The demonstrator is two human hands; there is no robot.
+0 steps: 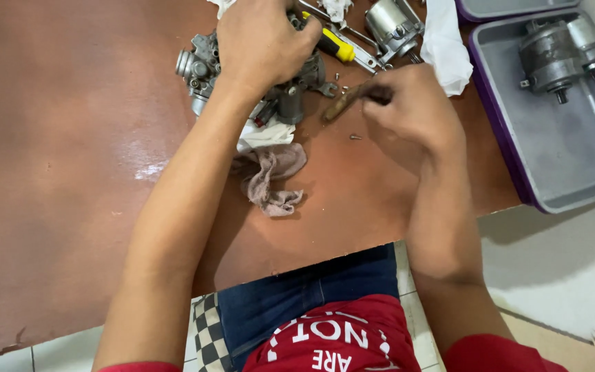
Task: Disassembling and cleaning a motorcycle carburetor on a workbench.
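My left hand [263, 41] rests on top of a grey metal carburetor [204, 69] lying on the brown mat, fingers curled over its body. My right hand [414, 107] holds a brown-handled tool [342, 103] whose handle points left toward the carburetor. A small screw [356, 137] lies on the mat just below the tool. A yellow-and-black handled screwdriver [335, 47] sits just beyond my left hand's fingers.
A crumpled pinkish rag [273, 182] and white cloth [263, 134] lie below the carburetor. A metal cylinder part [392, 24], a white cloth [445, 48], and a grey tray [559, 151] holding a starter motor [559, 52] sit at the right.
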